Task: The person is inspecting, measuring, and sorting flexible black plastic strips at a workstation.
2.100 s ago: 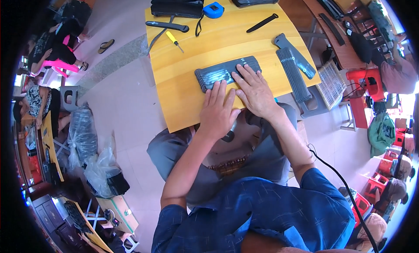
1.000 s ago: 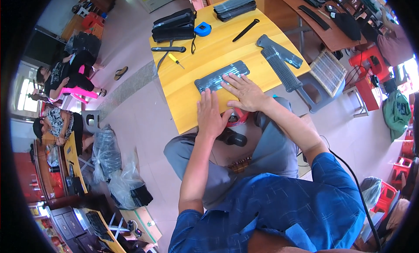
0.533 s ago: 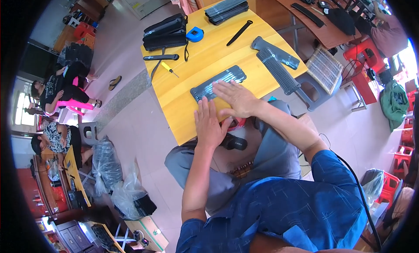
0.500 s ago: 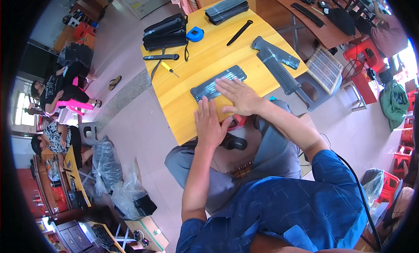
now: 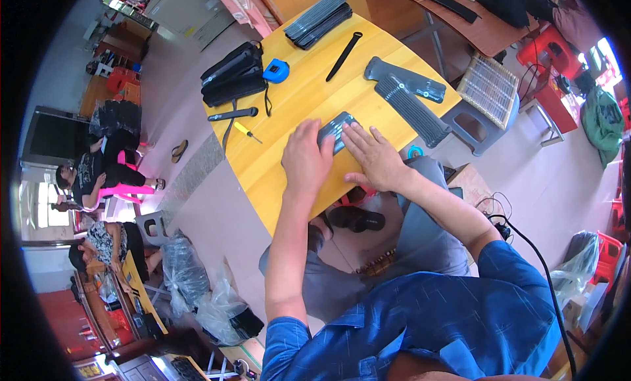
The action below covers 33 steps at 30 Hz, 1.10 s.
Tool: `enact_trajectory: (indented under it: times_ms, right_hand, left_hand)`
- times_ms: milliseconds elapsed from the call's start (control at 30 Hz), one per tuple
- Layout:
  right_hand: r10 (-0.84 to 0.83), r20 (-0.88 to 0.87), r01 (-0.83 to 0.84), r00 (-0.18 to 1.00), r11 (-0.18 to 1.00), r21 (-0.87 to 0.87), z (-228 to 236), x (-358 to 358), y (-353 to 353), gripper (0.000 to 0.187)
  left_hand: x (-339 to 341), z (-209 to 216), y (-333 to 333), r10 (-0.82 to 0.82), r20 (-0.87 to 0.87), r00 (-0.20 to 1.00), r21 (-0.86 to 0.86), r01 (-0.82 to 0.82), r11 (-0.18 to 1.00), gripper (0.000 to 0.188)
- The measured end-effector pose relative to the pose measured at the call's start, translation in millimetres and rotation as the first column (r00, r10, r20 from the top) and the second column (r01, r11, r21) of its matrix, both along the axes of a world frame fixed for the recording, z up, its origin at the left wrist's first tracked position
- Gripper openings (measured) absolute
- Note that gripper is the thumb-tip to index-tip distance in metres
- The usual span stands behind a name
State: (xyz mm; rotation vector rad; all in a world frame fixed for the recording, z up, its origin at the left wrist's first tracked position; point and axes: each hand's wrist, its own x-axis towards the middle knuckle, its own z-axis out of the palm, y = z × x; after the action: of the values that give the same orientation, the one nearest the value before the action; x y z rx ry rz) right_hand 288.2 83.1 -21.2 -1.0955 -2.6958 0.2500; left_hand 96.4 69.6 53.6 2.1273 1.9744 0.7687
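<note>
A dark flat bundle in shiny clear plastic (image 5: 336, 130) lies on the yellow wooden table (image 5: 263, 184) in front of me. My left hand (image 5: 307, 156) rests over its left end, fingers extended and thumb apart, hiding that end. Flat on its right part lies my right hand (image 5: 377, 161), with the fingers stretched out and the thumb spread. Neither hand grips anything. To the right, a similar long pack of black straps (image 5: 411, 112) overlaps a wider dark strap pack (image 5: 402, 77). A single black strap (image 5: 344, 56) lies farther back.
Black pouches (image 5: 231, 75), a blue tape measure (image 5: 276, 71) and a yellow screwdriver (image 5: 246, 131) occupy the table's left side. A stack of packed straps (image 5: 319, 21) sits at the far edge. A stool with a woven top (image 5: 488, 92) stands right. Two people sit at left.
My left hand has moved up from the near edge of the pack onto its left end. My right hand has slid slightly right and down. The whole view has shifted a little.
</note>
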Motion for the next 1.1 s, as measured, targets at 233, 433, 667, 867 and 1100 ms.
enact_trajectory:
  times_ms: [233, 433, 667, 867, 1100]
  right_hand:
    - [-0.155, -0.049, 0.154, 0.987, 0.988, -0.009, -4, 7, -3, 0.092]
    - [-0.185, -0.052, 0.183, 0.981, 0.982, -0.046, -4, 9, -4, 0.091]
    - [-0.193, -0.515, 0.101, 0.835, 0.974, -0.202, 5, 20, 13, 0.073]
    - [-0.543, -0.793, -0.346, 0.278, 0.714, -0.609, 47, 0, 25, 0.055]
    - [-0.712, -0.661, -0.606, 0.237, 0.424, -0.673, 81, -25, -21, 0.021]
  left_hand:
    - [14, -32, 132, -0.036, -0.109, 0.993, 0.039, 0.04, 0.998, 0.044]
    - [19, -57, 178, 0.081, -0.348, 0.934, 0.066, -0.061, 0.996, 0.025]
    - [13, -31, 134, 0.128, -0.234, 0.964, 0.212, -0.078, 0.974, 0.017]
    - [32, -2, -10, 0.079, 0.401, 0.913, 0.188, -0.166, 0.968, 0.011]
    - [53, -38, -136, 0.148, 0.808, 0.57, -0.154, -0.039, 0.987, 0.017]
